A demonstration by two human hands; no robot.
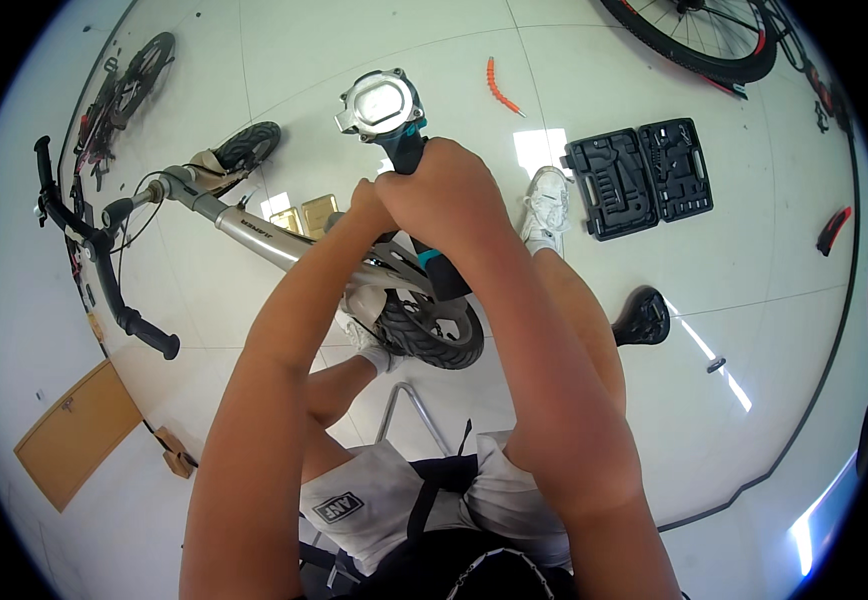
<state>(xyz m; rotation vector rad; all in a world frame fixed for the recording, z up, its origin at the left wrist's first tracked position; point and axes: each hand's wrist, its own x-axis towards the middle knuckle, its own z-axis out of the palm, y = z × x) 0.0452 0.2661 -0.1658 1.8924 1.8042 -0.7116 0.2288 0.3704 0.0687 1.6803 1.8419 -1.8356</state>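
Note:
A cordless power tool with a silver metal head and a black and teal body is held out in front of me. My right hand is wrapped round its grip, and the black lower end shows below my wrist. Pressed against the right hand from the left, my left hand is closed at the tool just under its head; most of its fingers are hidden. Below my hands lies a small grey bike frame, with a black-tyred wheel between my legs.
Bike handlebars stick out at left. An opened black tool case lies right of my shoe. Near it are a black bike saddle and an orange flexible shaft. A larger bike wheel stands far right, and a cardboard sheet lies left.

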